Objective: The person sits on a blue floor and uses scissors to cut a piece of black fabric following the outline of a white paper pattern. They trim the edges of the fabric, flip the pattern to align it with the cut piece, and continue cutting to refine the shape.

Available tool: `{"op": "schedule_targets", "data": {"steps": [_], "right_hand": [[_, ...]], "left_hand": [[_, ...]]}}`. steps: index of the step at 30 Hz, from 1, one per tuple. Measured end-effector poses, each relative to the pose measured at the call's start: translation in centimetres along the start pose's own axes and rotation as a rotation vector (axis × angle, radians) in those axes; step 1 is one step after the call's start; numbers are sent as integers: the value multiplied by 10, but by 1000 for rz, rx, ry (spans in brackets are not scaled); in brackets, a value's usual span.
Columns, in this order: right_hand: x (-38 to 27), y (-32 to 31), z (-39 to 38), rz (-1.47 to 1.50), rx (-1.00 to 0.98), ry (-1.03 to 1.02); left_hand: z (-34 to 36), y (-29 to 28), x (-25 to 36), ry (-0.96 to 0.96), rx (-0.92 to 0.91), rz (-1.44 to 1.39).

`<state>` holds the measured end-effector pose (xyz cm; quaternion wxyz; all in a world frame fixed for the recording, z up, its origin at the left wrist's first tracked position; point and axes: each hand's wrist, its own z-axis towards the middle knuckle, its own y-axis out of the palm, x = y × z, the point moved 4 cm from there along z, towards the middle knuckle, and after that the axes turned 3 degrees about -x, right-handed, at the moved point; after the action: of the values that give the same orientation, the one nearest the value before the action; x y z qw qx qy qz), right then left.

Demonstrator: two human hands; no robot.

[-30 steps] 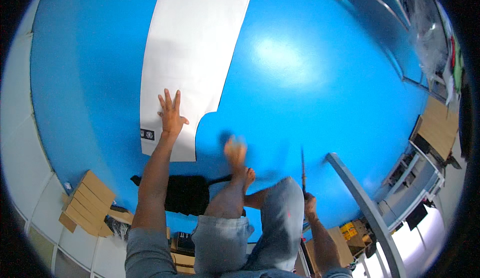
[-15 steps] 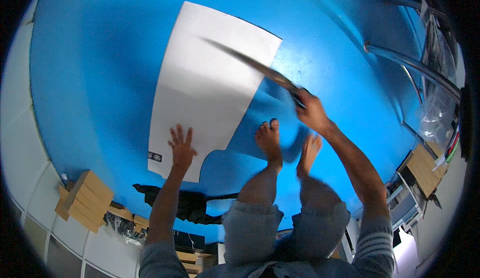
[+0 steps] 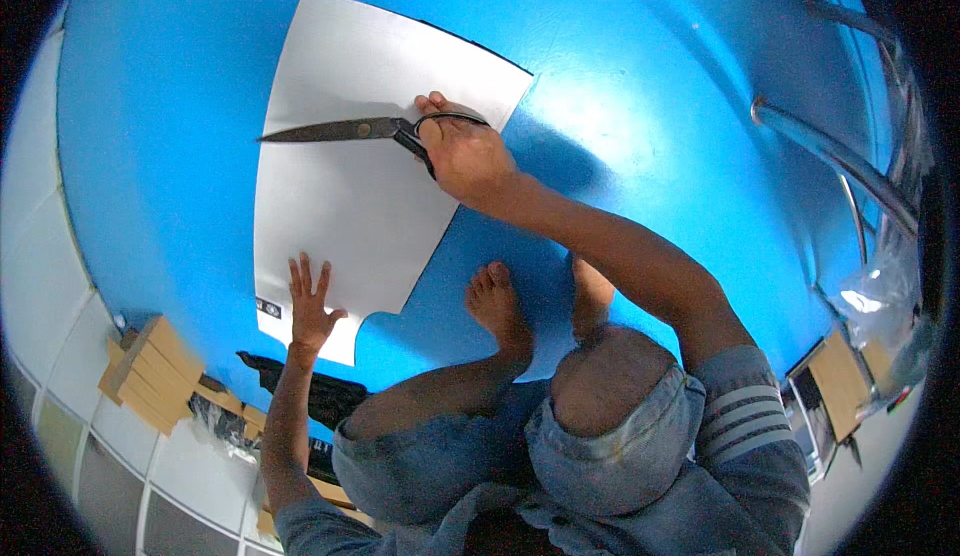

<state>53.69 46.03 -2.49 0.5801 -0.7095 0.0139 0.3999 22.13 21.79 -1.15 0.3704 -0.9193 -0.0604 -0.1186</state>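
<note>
A white pattern sheet [image 3: 340, 196] lies flat on the blue surface [image 3: 160, 206], with a thin dark edge showing beneath its far right side. My left hand [image 3: 312, 306] rests flat on its near end, fingers spread, beside a small black label [image 3: 268, 308]. Large tailor's shears [image 3: 340, 130] stretch across the sheet's upper part, their tip reaching its left edge. My right hand [image 3: 465, 151] is wrapped round the black handles. The blades look closed. Whether they touch the sheet I cannot tell.
Crumpled black cloth [image 3: 320, 396] lies near my left forearm. My bare foot [image 3: 495, 306] is close to the sheet's right edge. Cardboard boxes [image 3: 155, 376] stand at the lower left. Metal tubes [image 3: 830, 161] and plastic wrapping [image 3: 875, 286] are on the right.
My right hand has brought the shears leftward over the sheet, from slanting to nearly level. I have leaned closer and my knees are bent more. My left hand stays on the sheet.
</note>
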Motion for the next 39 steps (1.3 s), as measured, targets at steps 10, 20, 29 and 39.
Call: {"op": "schedule_targets", "data": {"steps": [10,20,29,39], "right_hand": [[13,-2,7,135,-217,193],[27,-11,8,184,-165,187],[95,-111,-119,988,-583,622],[150,-161,-240,1152,-660,944]], "left_hand": [[112,-81,126,-113,436,-96],[207,-89,179,-307,495,6],[200,-112,190,-433,395,-51],[208,-119,198,-388,490,86]]}}
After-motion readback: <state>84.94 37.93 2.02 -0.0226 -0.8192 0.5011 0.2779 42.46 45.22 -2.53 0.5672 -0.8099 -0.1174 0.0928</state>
